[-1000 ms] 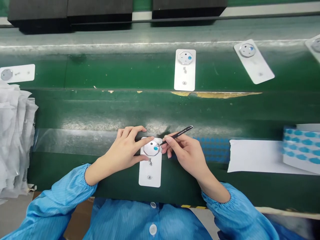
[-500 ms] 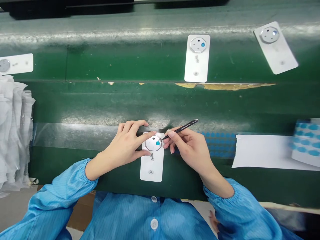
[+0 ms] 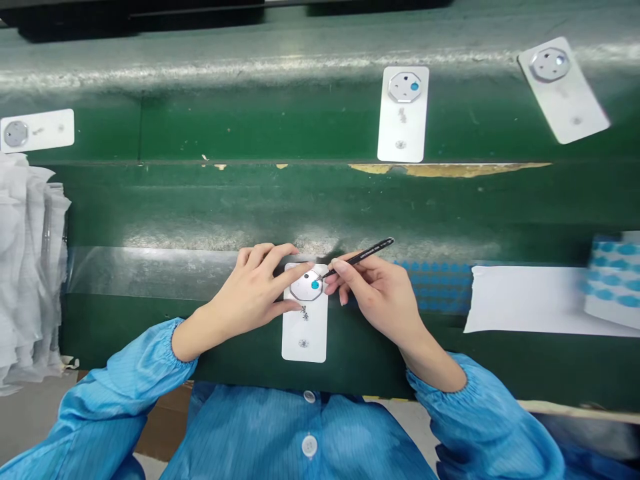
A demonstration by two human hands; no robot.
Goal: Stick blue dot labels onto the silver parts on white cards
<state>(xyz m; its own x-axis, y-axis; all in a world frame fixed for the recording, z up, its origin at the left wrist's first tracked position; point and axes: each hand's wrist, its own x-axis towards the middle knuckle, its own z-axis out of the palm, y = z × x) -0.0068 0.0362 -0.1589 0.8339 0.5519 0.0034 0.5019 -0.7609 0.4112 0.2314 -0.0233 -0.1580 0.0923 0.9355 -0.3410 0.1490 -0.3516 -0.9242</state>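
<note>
A white, phone-shaped panel lies in front of me, with an octagonal ring and a round blue sticker near its top. My left hand rests at the panel's left side, fingers spread, with its index finger and thumb reaching over the panel. Held like a pen, black tweezers are pinched in my right hand. Their thin tip meets the blue sticker, or hovers just over it; I cannot tell which.
Several similar white panels, one of them upright in view, lie on the green belt beyond. White wrapping sheets are stacked at left. To the right are rows of blue stickers, white paper and a sticker sheet.
The panels on the far belt have slid slightly to the right. Both hands, the tweezers and the near panel stay almost where they were.
</note>
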